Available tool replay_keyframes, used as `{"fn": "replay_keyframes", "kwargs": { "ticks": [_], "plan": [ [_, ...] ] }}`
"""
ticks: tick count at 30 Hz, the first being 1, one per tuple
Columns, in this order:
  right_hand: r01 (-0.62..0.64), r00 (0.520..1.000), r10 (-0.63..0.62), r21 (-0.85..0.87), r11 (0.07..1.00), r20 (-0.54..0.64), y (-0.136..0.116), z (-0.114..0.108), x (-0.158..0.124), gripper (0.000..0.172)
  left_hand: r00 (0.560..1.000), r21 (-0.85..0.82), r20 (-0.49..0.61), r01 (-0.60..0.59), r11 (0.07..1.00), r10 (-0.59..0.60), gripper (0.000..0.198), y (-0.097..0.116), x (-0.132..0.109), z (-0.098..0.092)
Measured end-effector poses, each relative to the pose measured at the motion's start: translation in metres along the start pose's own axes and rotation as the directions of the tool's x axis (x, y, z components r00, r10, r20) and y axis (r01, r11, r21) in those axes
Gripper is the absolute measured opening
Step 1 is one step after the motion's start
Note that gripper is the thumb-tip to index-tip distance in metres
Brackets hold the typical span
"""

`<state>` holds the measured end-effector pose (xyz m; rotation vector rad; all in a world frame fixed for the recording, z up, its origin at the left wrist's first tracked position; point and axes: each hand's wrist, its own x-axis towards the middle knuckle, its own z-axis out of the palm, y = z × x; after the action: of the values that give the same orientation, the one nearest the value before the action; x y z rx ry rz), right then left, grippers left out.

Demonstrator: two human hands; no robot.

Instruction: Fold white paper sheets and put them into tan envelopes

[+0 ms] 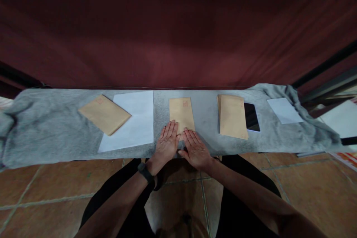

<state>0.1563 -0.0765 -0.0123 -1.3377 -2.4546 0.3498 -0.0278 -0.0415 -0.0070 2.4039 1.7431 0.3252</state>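
Note:
A brown envelope (pixel 180 113) with red print at its upper right lies flat in front of me on the grey cloth. My left hand (pixel 167 139) rests on its lower left part, fingers stretched out flat. On the lower right part lies my right hand (pixel 195 149), also flat, its thumb apart from the fingers. The envelope's near edge is mostly hidden under both hands. Neither hand grasps anything.
Left, more brown envelopes (pixel 104 114) overlap white paper (pixel 136 119). Right, a stack of brown envelopes (pixel 232 117) stands beside a dark-screened phone (pixel 251 117) and a white sheet (pixel 284 110). Grey cloth (pixel 55 126) covers the narrow table; a dark red curtain (pixel 178 44) hangs behind.

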Motion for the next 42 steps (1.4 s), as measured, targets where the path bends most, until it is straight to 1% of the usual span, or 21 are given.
{"fn": "replay_keyframes", "kwargs": {
  "ticks": [5, 11, 13, 15, 17, 19, 20, 21, 22, 25, 29, 33, 38, 42],
  "plan": [
    [-0.032, 0.997, 0.025, -0.106, 0.994, -0.066, 0.015, 0.001, -0.004, 0.076, 0.998, 0.058, -0.059, 0.041, 0.997, -0.038, 0.06, -0.005, -0.004, 0.0],
    [-0.052, 0.992, 0.024, -0.217, 0.975, -0.126, 0.021, 0.002, -0.008, 0.077, 0.994, 0.121, -0.103, 0.05, 0.991, -0.038, 0.057, -0.013, -0.008, 0.001],
    [-0.054, 0.99, 0.023, -0.229, 0.972, -0.137, 0.022, 0.002, -0.009, 0.075, 0.991, 0.121, -0.122, 0.066, 0.99, -0.051, 0.057, -0.011, -0.007, -0.002],
    [-0.06, 0.989, 0.026, -0.236, 0.97, -0.144, 0.021, 0.002, -0.009, 0.072, 0.989, 0.11, -0.145, 0.055, 0.992, -0.039, 0.057, -0.003, -0.004, -0.006],
    [-0.066, 0.99, 0.034, -0.241, 0.968, -0.138, 0.021, 0.004, -0.008, 0.07, 0.99, 0.078, -0.14, -0.023, 0.997, 0.034, 0.056, 0.011, 0.002, -0.009],
    [-0.068, 0.992, 0.039, -0.247, 0.967, -0.122, 0.022, 0.008, -0.008, 0.07, 0.98, 0.021, -0.066, -0.185, 0.983, 0.186, 0.057, 0.027, 0.01, -0.009],
    [-0.066, 0.992, 0.038, -0.25, 0.966, -0.117, 0.022, 0.011, -0.008, 0.07, 0.964, -0.006, -0.017, -0.266, 0.964, 0.265, 0.058, 0.034, 0.015, -0.007],
    [-0.063, 0.993, 0.034, -0.253, 0.965, -0.117, 0.023, 0.014, -0.008, 0.069, 0.955, -0.021, 0.02, -0.294, 0.955, 0.295, 0.059, 0.04, 0.02, -0.005],
    [-0.059, 0.992, 0.028, -0.255, 0.965, -0.125, 0.024, 0.016, -0.008, 0.068, 0.955, -0.028, 0.046, -0.291, 0.956, 0.292, 0.06, 0.044, 0.026, -0.002],
    [-0.055, 0.985, 0.012, -0.247, 0.967, -0.171, 0.024, 0.02, -0.009, 0.064, 0.964, -0.025, 0.091, -0.249, 0.968, 0.251, 0.064, 0.047, 0.046, 0.005],
    [-0.074, 0.981, 0.031, -0.221, 0.972, -0.19, 0.022, 0.015, -0.007, 0.063, 0.982, 0.031, 0.076, -0.173, 0.984, 0.17, 0.064, 0.039, 0.074, 0.009],
    [-0.083, 0.979, 0.038, -0.223, 0.971, -0.198, 0.019, 0.009, -0.005, 0.065, 0.994, 0.081, 0.081, -0.081, 0.993, 0.075, 0.063, 0.033, 0.095, 0.008],
    [-0.072, 0.972, 0.012, -0.25, 0.965, -0.234, 0.019, 0.006, -0.006, 0.064, 0.998, 0.111, 0.047, 0.044, 0.993, -0.05, 0.063, 0.02, 0.112, 0.008],
    [-0.062, 0.968, -0.006, -0.265, 0.962, -0.249, 0.02, 0.005, -0.007, 0.064, 0.99, 0.12, 0.006, 0.14, 0.983, -0.142, 0.064, 0.007, 0.117, 0.008]
  ]
}}
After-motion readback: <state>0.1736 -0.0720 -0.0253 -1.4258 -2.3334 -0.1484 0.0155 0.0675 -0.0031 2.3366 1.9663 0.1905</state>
